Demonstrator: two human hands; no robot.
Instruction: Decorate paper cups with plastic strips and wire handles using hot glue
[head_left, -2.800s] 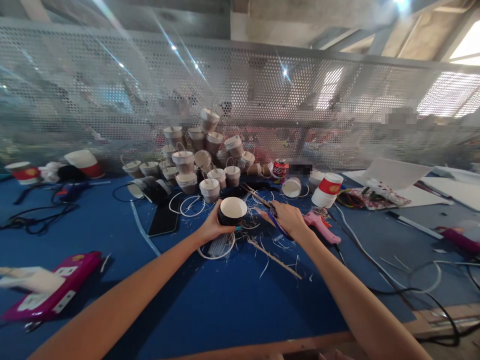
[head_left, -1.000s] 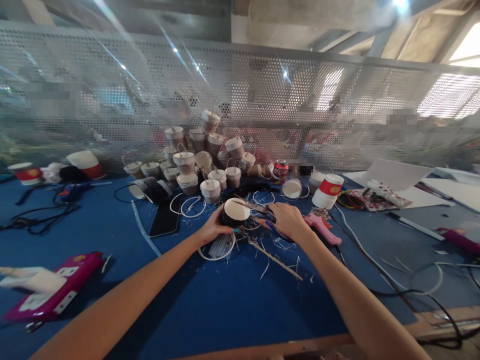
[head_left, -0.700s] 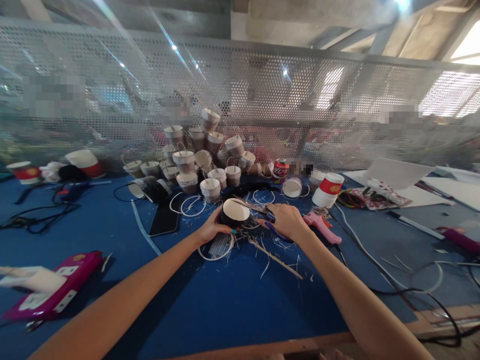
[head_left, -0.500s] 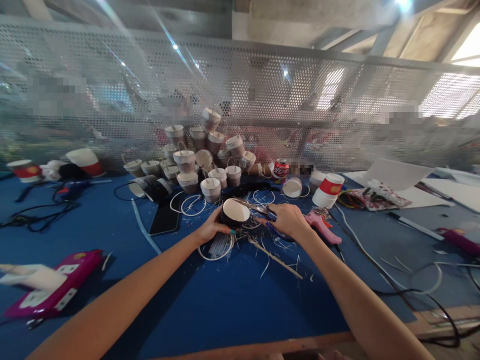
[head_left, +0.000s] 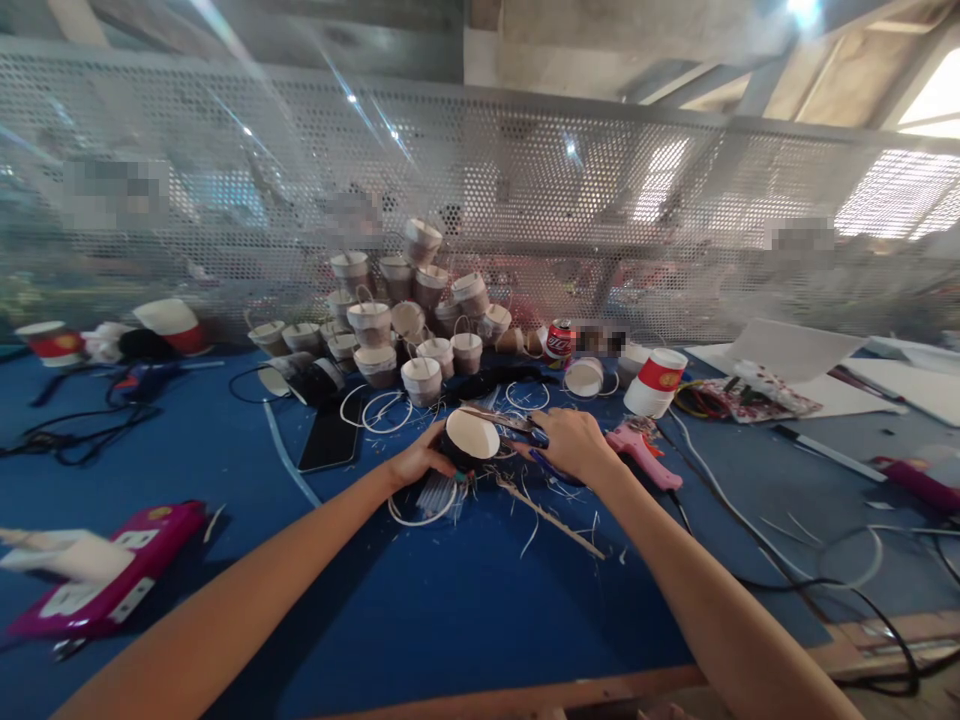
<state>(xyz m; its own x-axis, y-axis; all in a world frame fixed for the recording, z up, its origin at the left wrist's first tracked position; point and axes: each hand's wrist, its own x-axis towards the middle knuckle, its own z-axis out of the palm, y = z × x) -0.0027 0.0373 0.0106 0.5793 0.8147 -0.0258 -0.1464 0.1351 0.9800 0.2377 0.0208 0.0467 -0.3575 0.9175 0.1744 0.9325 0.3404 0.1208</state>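
Note:
My left hand [head_left: 422, 456] is wrapped round a dark paper cup [head_left: 471, 437], whose white inside faces up and toward me. A pair of scissors [head_left: 510, 424] sits in my right hand [head_left: 574, 440], its blades pointing left over the far right rim of the cup. I cannot tell whether the blades touch the rim. Under the hands lie cut scraps and a thin wooden strip [head_left: 553, 518]. Clear sticks [head_left: 442, 496] and a ring of white cord [head_left: 405, 516] lie just below the cup.
Small white-rimmed buckets [head_left: 375, 325] are piled behind my hands. To the right are a pink glue gun [head_left: 646, 456], a red-and-white cup [head_left: 656, 383] and a drink can [head_left: 559, 342]. A phone [head_left: 330, 436] and a purple power strip [head_left: 142, 550] lie left.
The cup has shifted slightly down and tilted, and the scissor blades now reach a little lower over its rim. My right hand has barely moved.

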